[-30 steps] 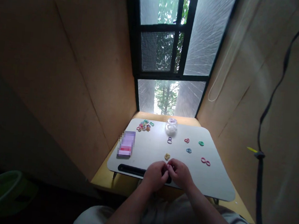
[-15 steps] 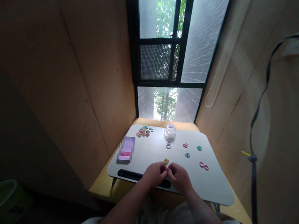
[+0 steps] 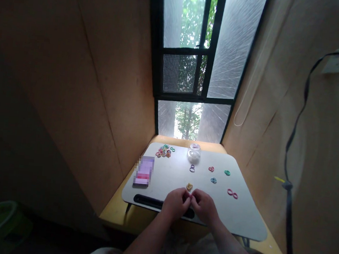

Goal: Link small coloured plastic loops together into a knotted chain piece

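My left hand (image 3: 177, 202) and my right hand (image 3: 203, 205) meet at the front of the white lap table (image 3: 165, 174), fingers pinched together. Between their fingertips shows a small pink ring-like band (image 3: 191, 196), partly hidden. Just beyond my fingers lies a yellow cluster of bands (image 3: 189, 187). Farther back are a purple pair (image 3: 192, 168), a red cluster (image 3: 211, 169), a blue cluster (image 3: 214, 180) and a green cluster (image 3: 227, 172). Two linked pink rings (image 3: 232, 193) lie to the right.
A mixed pile of colourful bands (image 3: 164, 151) lies at the back left, above a blurred purple phone-like object (image 3: 144, 171). A clear round container (image 3: 194, 153) stands at the back. A black slot (image 3: 148, 201) runs along the front edge. A dark cable (image 3: 287, 208) hangs at right.
The whole view has shifted slightly, with the table now a little lower in it. Both hands stay together at the pink band.
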Motion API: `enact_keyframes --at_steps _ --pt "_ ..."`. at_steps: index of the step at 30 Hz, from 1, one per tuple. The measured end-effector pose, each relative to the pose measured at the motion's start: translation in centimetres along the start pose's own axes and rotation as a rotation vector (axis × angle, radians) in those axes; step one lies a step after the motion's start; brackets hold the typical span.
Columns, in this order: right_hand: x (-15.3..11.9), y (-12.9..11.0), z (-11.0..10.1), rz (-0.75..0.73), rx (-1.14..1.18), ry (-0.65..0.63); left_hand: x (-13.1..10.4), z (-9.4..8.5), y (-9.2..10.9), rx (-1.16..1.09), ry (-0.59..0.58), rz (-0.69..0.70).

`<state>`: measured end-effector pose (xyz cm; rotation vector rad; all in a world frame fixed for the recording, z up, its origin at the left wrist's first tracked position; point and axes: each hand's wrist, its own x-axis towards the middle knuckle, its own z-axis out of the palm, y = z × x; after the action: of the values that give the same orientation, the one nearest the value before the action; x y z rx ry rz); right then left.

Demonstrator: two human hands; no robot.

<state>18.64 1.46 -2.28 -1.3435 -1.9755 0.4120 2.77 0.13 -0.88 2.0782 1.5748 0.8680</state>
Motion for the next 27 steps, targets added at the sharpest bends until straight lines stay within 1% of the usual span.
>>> enact_keyframes --at_steps 8,15,22,27 --pt "-0.07 0.2 0.16 -0.013 -0.027 0.008 -0.14 0.14 -0.18 -0.015 0.001 0.01" --pt "-0.06 -0.05 0.03 -0.013 -0.042 0.001 -0.27 -0.17 0.1 -0.007 -0.012 0.012" --pt "-0.5 -0.43 -0.22 -0.033 -0.056 -0.004 -0.76 -0.3 0.5 -0.011 0.008 0.011" --pt "-0.64 -0.46 -0.3 -0.032 -0.059 -0.013 -0.87 -0.25 0.53 -0.001 -0.008 0.01"
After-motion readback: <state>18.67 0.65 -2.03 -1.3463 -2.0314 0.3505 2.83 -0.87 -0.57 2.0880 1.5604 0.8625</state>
